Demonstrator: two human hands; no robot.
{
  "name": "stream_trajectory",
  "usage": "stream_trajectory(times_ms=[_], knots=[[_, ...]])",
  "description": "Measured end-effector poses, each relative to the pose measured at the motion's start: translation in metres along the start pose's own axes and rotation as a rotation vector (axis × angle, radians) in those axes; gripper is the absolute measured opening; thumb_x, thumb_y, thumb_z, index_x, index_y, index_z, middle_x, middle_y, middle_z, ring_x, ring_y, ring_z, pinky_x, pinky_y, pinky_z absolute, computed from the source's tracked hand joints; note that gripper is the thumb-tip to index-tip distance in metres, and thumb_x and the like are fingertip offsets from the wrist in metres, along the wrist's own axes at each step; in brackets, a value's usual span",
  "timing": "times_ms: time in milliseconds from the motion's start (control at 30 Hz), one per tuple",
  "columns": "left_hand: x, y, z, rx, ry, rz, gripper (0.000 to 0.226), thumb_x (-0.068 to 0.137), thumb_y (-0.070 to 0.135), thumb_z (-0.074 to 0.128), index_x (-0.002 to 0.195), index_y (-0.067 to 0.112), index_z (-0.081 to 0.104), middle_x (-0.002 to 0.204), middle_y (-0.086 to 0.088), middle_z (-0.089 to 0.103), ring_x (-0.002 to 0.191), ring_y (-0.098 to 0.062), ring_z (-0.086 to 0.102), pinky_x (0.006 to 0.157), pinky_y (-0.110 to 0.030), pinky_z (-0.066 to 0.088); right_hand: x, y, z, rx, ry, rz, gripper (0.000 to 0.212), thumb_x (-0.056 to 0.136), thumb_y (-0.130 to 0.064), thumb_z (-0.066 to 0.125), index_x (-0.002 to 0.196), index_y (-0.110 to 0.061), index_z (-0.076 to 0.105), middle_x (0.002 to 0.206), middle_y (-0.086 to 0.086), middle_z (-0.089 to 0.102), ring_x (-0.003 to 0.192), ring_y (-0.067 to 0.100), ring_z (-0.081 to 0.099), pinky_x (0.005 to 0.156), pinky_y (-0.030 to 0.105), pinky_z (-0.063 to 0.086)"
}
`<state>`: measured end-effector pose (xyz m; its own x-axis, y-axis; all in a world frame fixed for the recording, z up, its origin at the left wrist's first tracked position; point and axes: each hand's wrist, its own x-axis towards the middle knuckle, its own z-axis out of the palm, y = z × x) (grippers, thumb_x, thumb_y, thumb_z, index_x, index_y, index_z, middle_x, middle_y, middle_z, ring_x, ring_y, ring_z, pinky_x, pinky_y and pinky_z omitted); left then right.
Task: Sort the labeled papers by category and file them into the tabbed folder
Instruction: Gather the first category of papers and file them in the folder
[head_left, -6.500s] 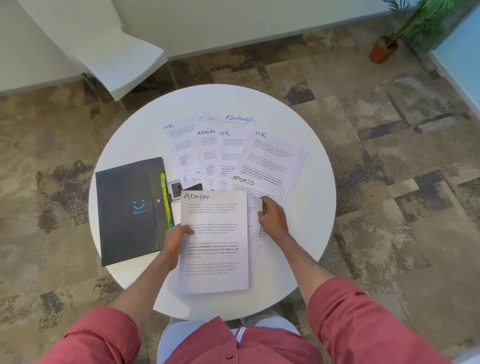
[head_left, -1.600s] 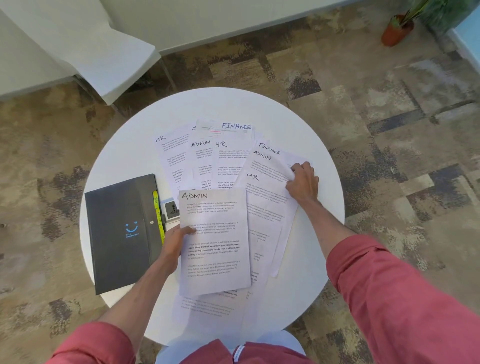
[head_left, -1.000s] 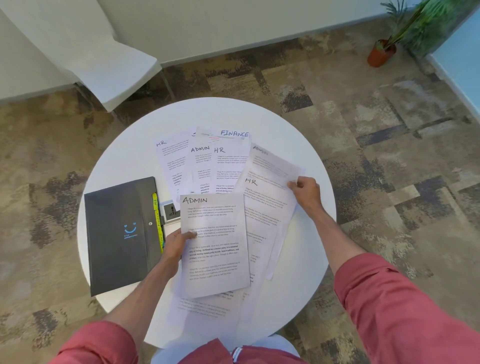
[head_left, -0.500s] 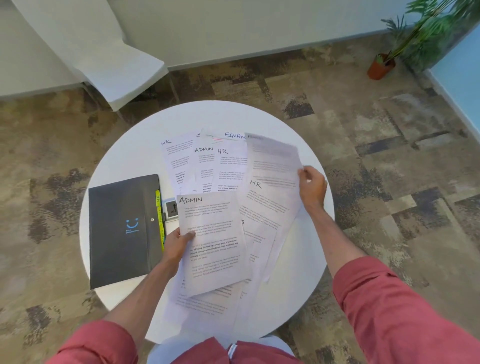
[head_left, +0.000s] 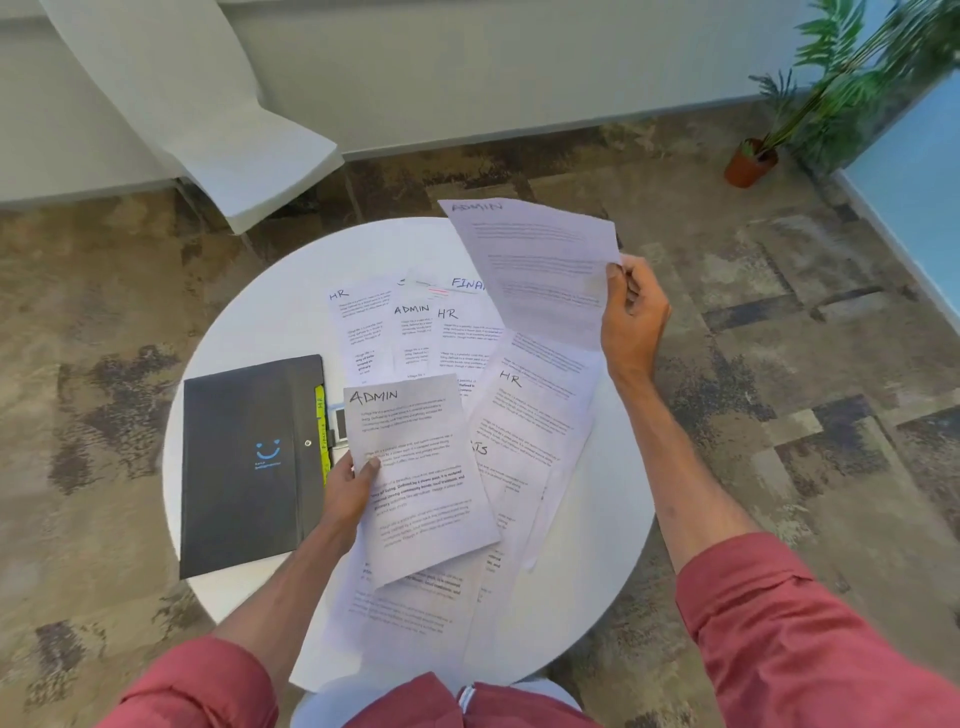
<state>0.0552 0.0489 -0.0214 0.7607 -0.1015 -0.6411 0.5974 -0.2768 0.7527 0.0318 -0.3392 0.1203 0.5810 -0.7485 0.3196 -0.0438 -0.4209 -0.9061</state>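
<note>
My left hand pinches the left edge of an ADMIN sheet, held just above the round white table. My right hand grips the right edge of a second ADMIN sheet, lifted and tilted over the table's far right. Under it lies an HR sheet on top of a sheet whose label is mostly hidden. Further back, sheets marked HR, ADMIN, HR and FINANCE overlap in a fan. The dark tabbed folder lies shut at the left, its yellow tabs showing along the right edge.
More printed sheets hang over the near table edge by my lap. A small grey device sits between folder and papers. A white chair stands at the far left and a potted plant on the carpet at the far right.
My right hand has picked the second ADMIN sheet off the right pile and raised it up and back. My left hand has kept hold of its ADMIN sheet, tilting it slightly.
</note>
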Motion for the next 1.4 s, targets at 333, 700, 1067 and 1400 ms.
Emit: stream_trajectory(times_ms=[333,700,1067,1400], knots=[[-0.005,0.013,-0.007,-0.175,-0.056,-0.086,0.017,0.105,0.017,0.069,0.121,0.024,0.072,0.121,-0.001,0.081,0.107,-0.026,0.076,0.103,-0.054,0.056,-0.055,0.026,0.029,0.035,-0.279,0.34,0.013,0.103,-0.022,0.064,0.099,-0.011,0.069,0.086,0.008,0.076,0.073,0.01,0.063,0.069,0.031,0.049],[-0.01,0.018,0.003,-0.243,-0.178,-0.117,0.034,0.106,0.01,0.063,0.14,0.015,0.065,0.124,-0.009,0.08,0.12,-0.039,0.073,0.103,-0.06,0.058,-0.149,0.081,0.048,-0.102,-0.499,0.658,0.014,0.098,-0.033,0.064,0.097,-0.019,0.065,0.093,0.006,0.077,0.086,0.021,0.071,0.09,0.05,0.057],[-0.021,0.023,0.005,-0.182,-0.286,-0.086,0.04,0.107,0.048,0.061,0.14,0.027,0.066,0.13,-0.001,0.078,0.117,-0.025,0.076,0.097,-0.052,0.061,-0.166,0.074,0.06,0.087,-0.52,0.729,0.014,0.101,-0.011,0.067,0.115,-0.01,0.07,0.1,0.006,0.081,0.09,0.023,0.079,0.08,0.039,0.063],[0.0,0.012,-0.013,-0.062,-0.109,-0.048,0.032,0.109,0.01,0.061,0.138,0.022,0.064,0.127,-0.002,0.077,0.112,-0.03,0.075,0.083,-0.044,0.063,-0.143,0.101,0.066,-0.097,-0.509,0.737,0.016,0.094,-0.018,0.073,0.11,-0.014,0.073,0.099,0.002,0.074,0.088,0.02,0.07,0.077,0.036,0.057]])
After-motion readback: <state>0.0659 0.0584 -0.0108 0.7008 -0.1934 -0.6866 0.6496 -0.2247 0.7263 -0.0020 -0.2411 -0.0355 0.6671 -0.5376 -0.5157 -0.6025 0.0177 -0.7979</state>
